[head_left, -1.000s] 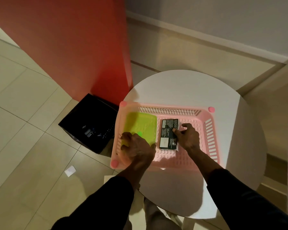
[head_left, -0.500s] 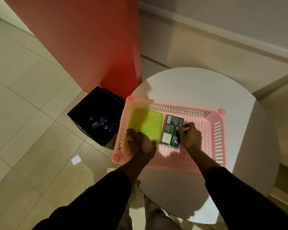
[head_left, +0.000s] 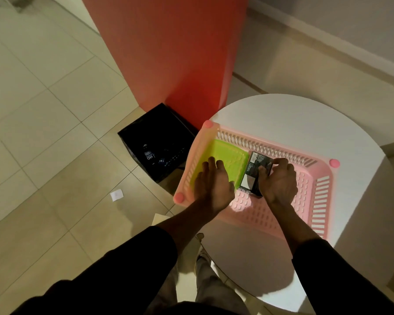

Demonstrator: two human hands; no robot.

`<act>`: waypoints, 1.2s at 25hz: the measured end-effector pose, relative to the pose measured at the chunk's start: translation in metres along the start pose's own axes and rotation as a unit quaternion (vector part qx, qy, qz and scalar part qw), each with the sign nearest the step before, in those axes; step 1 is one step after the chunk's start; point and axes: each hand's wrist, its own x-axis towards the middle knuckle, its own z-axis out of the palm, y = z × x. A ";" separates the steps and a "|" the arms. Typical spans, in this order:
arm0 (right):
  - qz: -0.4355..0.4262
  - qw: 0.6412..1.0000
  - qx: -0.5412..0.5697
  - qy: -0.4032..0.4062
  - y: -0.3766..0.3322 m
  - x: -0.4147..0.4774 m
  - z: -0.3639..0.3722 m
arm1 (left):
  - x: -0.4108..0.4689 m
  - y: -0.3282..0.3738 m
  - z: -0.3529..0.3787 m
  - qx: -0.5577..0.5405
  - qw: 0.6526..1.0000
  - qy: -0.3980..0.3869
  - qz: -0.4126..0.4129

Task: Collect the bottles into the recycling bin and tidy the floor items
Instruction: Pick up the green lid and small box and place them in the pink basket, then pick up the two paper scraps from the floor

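While your left hand (head_left: 214, 185) lies flat, fingers spread, on the green pad (head_left: 225, 159) in the pink basket (head_left: 314, 178), the black bin (head_left: 156, 144) sits left of it; your right hand (head_left: 279, 180) pinches the dark box (head_left: 254, 171).

We see a pink slotted basket (head_left: 321, 201) on a white round table (head_left: 305, 123), holding a lime-green flat item (head_left: 228, 155) and a black box (head_left: 255, 171) with white print. Left of the basket stand a black bin (head_left: 146, 133) and an orange-red panel (head_left: 168, 53) on beige tiles (head_left: 43, 110).
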 end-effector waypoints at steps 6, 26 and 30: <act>-0.206 0.978 0.030 -0.018 -0.093 -0.067 0.000 | -0.029 -0.100 -0.037 -0.018 0.989 0.147 0.028; -0.359 0.877 -0.177 -0.267 -0.251 -0.381 0.185 | -0.234 -0.510 -0.051 0.104 0.993 -0.049 -0.017; -0.345 0.859 -0.226 -0.304 -0.255 -0.387 0.206 | -0.235 -0.540 -0.046 0.137 0.986 -0.093 -0.013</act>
